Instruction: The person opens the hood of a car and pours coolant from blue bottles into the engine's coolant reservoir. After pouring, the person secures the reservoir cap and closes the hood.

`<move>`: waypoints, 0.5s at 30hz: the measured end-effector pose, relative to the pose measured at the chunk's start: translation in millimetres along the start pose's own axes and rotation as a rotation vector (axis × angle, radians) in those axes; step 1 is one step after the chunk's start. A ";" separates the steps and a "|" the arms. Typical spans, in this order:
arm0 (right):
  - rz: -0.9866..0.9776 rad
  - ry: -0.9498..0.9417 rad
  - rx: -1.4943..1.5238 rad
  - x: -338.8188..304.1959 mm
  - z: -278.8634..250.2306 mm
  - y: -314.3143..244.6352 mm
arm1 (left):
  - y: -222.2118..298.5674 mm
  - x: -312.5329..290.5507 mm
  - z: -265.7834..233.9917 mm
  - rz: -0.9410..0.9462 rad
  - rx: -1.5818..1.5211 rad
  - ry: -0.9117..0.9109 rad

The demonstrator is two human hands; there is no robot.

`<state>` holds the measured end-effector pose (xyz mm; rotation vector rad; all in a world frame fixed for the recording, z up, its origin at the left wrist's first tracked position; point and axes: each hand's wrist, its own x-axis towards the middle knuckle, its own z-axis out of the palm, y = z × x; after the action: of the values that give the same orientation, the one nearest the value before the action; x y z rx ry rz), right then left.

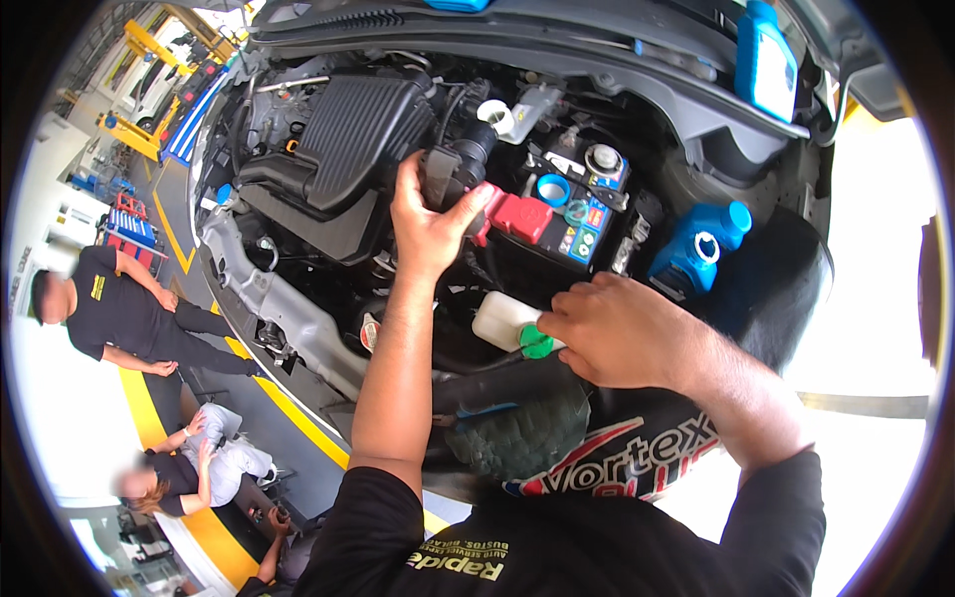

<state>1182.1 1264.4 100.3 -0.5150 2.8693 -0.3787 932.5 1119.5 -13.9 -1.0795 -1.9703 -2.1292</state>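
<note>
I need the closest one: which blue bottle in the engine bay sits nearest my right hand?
The lower blue bottle right of the battery, just above your right hand; the other blue bottle stands high under the hood.

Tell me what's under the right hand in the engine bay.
Under the right hand sits a white plastic reservoir with a green cap at the fingertips. The hand covers the reservoir's right part, so whatever lies beneath the palm cannot be seen.
</note>
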 end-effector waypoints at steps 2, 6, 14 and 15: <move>0.012 -0.006 0.006 -1.1 -0.2 -0.1 | -1.1 -0.7 1.5 0.031 0.009 0.034; 0.009 -0.018 0.022 -2.0 -0.4 0.8 | 10.0 -2.0 -0.5 -0.037 -0.029 0.004; -0.007 0.000 0.012 -1.1 -3.3 -0.1 | 11.8 -3.4 -7.6 0.003 -0.045 0.035; 0.006 -0.018 0.007 0.1 -5.0 -0.8 | 12.0 -2.5 -8.2 0.002 -0.062 0.044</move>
<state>1181.1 1264.7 105.3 -0.5057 2.8507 -0.3807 936.4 1108.8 -4.4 -1.0339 -1.8952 -2.2075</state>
